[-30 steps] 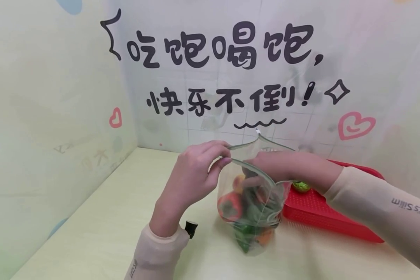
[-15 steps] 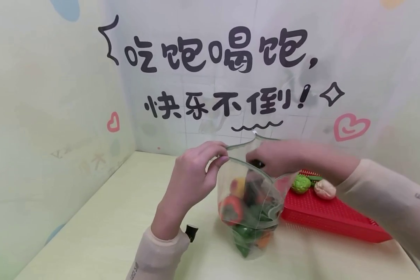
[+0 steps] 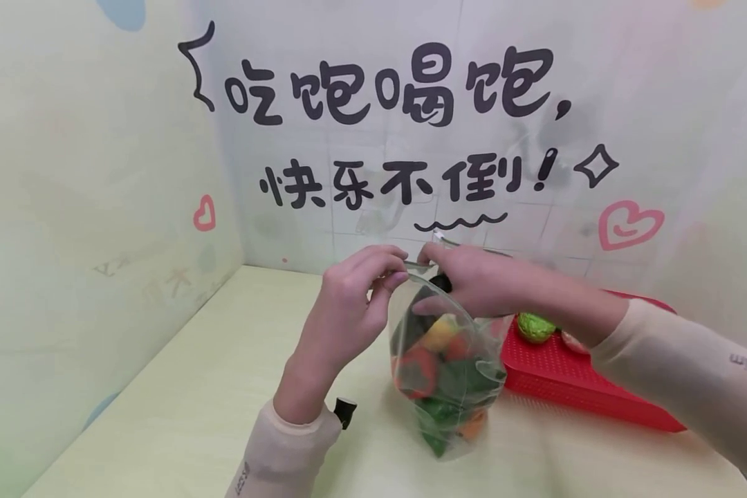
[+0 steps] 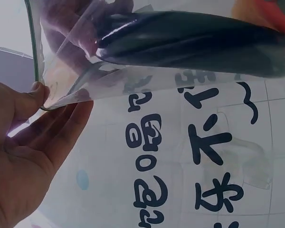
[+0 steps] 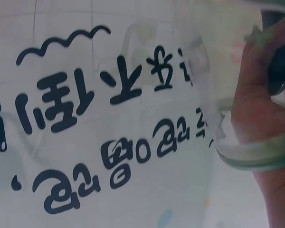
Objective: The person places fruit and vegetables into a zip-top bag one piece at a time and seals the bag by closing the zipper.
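My left hand point(image 3: 355, 297) pinches the rim of a clear zip bag point(image 3: 401, 304) between thumb and fingers, holding its mouth apart. Inside the mouth, my right hand point(image 3: 479, 277) grips one end of a long, glossy, dark eggplant point(image 4: 180, 42). The eggplant slants down along the bag's left side in the head view. Below it lie a red round piece point(image 3: 416, 373), a yellow piece point(image 3: 438, 333), a green pepper-like piece point(image 3: 434, 432) and an orange one point(image 3: 473, 423), blurred by the plastic. In the right wrist view, the thumb overlaps the dark eggplant point(image 5: 280, 71).
A red perforated basket point(image 3: 573, 387) stands right of the bag, partly behind the right forearm. In it lie a green cabbage-like vegetable point(image 3: 535, 327) and a pale piece point(image 3: 574, 342). A lettered wall point(image 3: 299, 235) rises behind the pale table point(image 3: 211, 387).
My right hand has shifted left within the bag's mouth, and the eggplant has swung from upright toward the bag's left side. The yellow piece now appears farther right. My left hand keeps its hold.
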Tool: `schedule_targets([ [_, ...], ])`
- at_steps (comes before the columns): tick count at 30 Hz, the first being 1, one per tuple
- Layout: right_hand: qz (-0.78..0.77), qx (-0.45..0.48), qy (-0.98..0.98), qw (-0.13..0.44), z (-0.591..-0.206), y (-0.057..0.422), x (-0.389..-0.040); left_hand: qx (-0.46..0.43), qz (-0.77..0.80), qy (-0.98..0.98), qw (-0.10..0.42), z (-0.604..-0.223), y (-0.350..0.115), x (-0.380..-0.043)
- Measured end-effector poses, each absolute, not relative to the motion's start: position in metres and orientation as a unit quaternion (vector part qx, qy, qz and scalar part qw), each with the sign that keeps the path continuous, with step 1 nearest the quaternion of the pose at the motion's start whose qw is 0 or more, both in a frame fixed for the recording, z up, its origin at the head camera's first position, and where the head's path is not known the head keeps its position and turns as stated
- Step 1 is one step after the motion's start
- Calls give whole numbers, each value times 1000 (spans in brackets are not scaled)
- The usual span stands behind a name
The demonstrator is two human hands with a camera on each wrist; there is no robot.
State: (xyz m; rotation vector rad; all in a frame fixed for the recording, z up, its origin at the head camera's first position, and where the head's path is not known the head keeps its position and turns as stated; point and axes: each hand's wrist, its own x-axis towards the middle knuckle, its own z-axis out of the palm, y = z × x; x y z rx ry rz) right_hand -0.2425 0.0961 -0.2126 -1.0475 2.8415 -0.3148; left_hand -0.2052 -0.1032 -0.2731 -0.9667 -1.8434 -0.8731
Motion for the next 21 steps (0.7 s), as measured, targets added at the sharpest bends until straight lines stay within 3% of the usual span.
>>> schedule_targets([
  [7, -106, -255, 959, 70, -228, 89, -242, -391, -358, -726, 437, -274, -101, -206],
  [15, -65, -267, 961, 19, -242, 82, -244, -403, -355, -719, 442, -271, -100, -203],
  [21, -91, -255, 961, 56, -230, 84, -241, -394, -359, -727, 432, -271, -103, -203],
])
